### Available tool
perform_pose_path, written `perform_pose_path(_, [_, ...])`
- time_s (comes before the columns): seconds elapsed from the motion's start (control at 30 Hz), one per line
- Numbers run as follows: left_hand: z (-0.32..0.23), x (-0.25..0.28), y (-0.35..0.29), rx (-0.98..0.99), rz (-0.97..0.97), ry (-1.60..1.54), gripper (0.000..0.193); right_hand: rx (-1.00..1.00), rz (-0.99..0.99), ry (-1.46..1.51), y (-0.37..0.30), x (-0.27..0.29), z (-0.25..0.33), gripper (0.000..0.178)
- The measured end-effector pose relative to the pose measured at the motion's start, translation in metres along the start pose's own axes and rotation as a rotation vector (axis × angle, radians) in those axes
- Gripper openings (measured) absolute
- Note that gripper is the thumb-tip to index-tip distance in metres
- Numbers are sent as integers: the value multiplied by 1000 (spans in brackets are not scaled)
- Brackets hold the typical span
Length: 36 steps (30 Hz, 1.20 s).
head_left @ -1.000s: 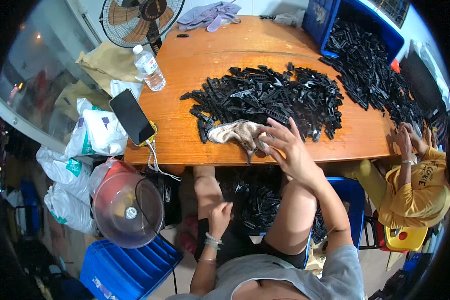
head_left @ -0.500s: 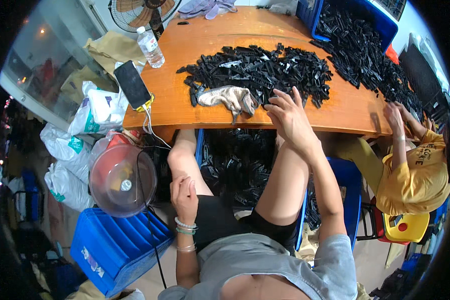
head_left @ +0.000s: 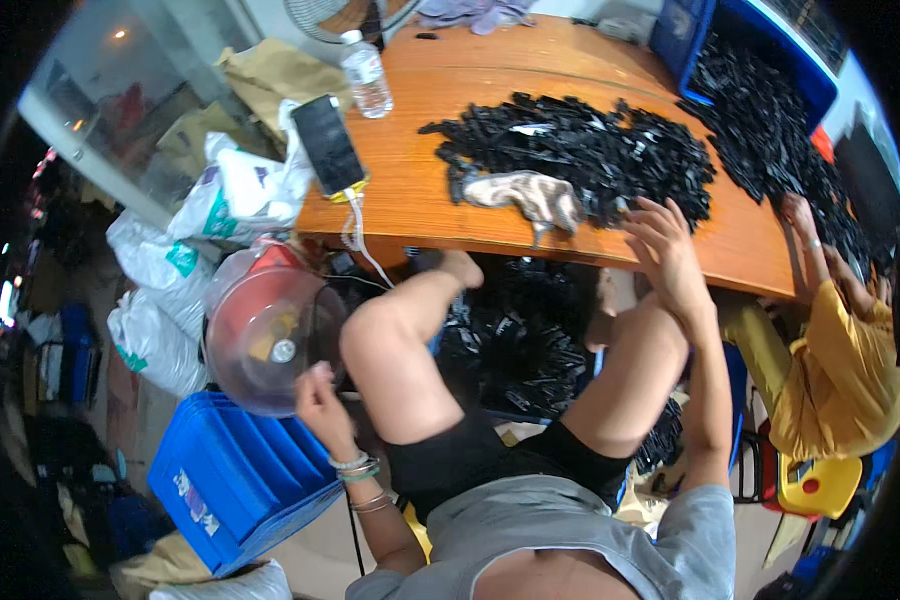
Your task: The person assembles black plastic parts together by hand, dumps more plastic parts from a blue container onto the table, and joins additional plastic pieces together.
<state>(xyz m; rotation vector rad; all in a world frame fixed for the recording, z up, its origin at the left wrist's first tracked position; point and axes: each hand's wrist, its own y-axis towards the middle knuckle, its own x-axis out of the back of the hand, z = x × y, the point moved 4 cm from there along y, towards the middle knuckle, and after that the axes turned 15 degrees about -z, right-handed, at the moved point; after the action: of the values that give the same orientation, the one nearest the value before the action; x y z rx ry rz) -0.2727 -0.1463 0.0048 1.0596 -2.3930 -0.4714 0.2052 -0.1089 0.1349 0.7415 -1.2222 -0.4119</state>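
Low on the left, my left hand (head_left: 324,408) hangs beside my thigh, close to a clear plastic tub (head_left: 238,345). Its fingers are curled together and a little blurred; whatever may be in them is hidden. My right hand (head_left: 665,250) hovers at the table's front edge with fingers apart and nothing visible in them. Just beyond it lies a wide heap of small black plastic parts (head_left: 580,150) on the wooden table (head_left: 450,75). A whitish-brown crumpled cloth or glove (head_left: 525,197) rests against the near side of that heap.
A phone (head_left: 327,145) with a white cable and a water bottle (head_left: 368,78) stand at the table's left. A blue crate (head_left: 685,60) spills more black parts at the back right, where a person in yellow (head_left: 835,375) works. Blue bins (head_left: 240,490) sit on the floor.
The view has shifted, so the table appears further right. My left hand has moved outward to the tub. My knees have spread apart. The right hand stays near the table edge.
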Motion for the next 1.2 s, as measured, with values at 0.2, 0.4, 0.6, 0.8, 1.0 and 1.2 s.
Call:
perform_pose_path(0.2, [164,-54,-94,160,670,243,28,-62,102,28,1,-9,9,15])
perform_pose_path(0.4, [241,-8,-88,971,-407,-445,70,-66,144,27,10,-11,19,15])
perform_pose_path(0.6, [309,-7,-48,1409,-261,-339,57,-122,199,94,9,-23,8,16])
perform_pose_path(0.8, [337,-28,-57,1273,-399,-681,35,-134,212,88,9,-18,8,16])
perform_pose_path(1.0, [333,-27,-50,1199,-229,-1095,17,-175,239,100,5,-15,1,17])
perform_pose_path(1.2, [313,-4,-67,1137,-310,-841,29,-231,247,147,6,-19,11,18])
